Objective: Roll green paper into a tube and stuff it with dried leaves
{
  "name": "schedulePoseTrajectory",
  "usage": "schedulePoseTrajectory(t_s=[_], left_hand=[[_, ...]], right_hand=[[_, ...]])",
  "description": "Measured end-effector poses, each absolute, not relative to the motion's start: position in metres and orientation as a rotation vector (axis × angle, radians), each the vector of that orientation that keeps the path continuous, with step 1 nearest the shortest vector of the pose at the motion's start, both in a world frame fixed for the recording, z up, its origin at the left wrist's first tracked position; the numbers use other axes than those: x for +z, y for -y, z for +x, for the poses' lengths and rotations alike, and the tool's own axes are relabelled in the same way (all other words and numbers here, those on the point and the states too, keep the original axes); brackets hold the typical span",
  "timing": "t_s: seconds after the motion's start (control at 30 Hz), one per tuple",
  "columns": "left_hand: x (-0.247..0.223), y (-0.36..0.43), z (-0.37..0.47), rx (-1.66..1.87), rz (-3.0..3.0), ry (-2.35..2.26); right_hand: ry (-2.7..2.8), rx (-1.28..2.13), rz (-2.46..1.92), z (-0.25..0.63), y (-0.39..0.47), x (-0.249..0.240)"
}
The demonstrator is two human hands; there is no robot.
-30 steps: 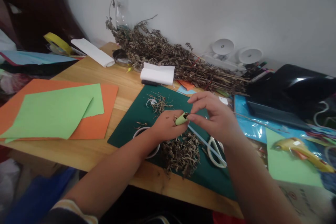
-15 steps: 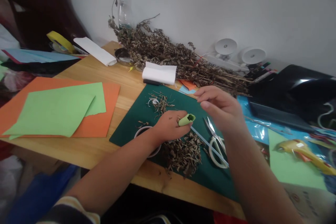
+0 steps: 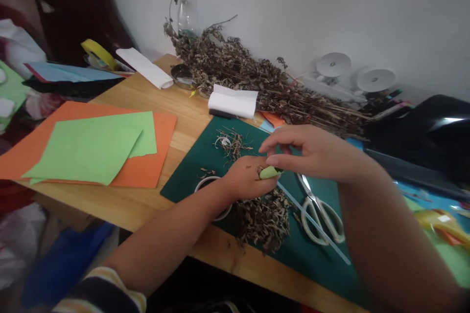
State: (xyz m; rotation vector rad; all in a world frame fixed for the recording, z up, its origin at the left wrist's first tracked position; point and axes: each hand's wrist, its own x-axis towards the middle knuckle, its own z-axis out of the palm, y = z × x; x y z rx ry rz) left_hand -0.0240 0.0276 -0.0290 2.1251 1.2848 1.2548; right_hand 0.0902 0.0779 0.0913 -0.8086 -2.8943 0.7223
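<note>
My left hand [image 3: 245, 178] is closed around a small green paper tube [image 3: 269, 172], over the green cutting mat [image 3: 187, 161]. My right hand [image 3: 297, 149] reaches over from the right, its curled fingers at the tube's open end; whatever they may pinch is hidden. Below the hands lies a pile of crumbled dry leaves [image 3: 270, 220]. A round cup [image 3: 223, 212] is partly covered by my left wrist. White-handled scissors [image 3: 312, 198] and a pale glue stick [image 3: 330, 242] lie to the right of the pile. Thin stems [image 3: 235, 142] rest higher on the mat.
Green paper [image 3: 88, 146] lies on orange paper [image 3: 161, 156] at left. Dried plants [image 3: 235, 63] stretch along the wall, beside a glass bottle [image 3: 187, 17]. A white paper roll [image 3: 235, 101] stands behind the mat. At right is a yellow glue gun [image 3: 436, 220].
My right hand has moved down and left onto the end of the green tube, which my left hand still holds. The whole view has shifted slightly, moving the objects rightward.
</note>
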Motion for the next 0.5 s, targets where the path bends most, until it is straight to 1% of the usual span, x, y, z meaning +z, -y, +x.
schedulePoseTrajectory(t_s=[0.1,0.23,0.33,0.5], left_hand=[[-0.03,-0.029,-0.025,1.158,2.128,-1.316],[-0.029,-0.026,-0.026,1.165,2.098,-1.301],[-0.032,-0.027,-0.024,1.106,2.138,-1.315],[-0.042,-0.036,-0.017,1.044,2.154,-1.34]], right_hand=[[3.038,0.214,-0.919,0.07,-0.064,0.116],[3.223,-0.255,-1.048,0.044,-0.048,0.118],[3.253,-0.409,-1.034,0.039,-0.042,0.108],[3.097,-0.488,-0.832,0.053,-0.04,0.09]])
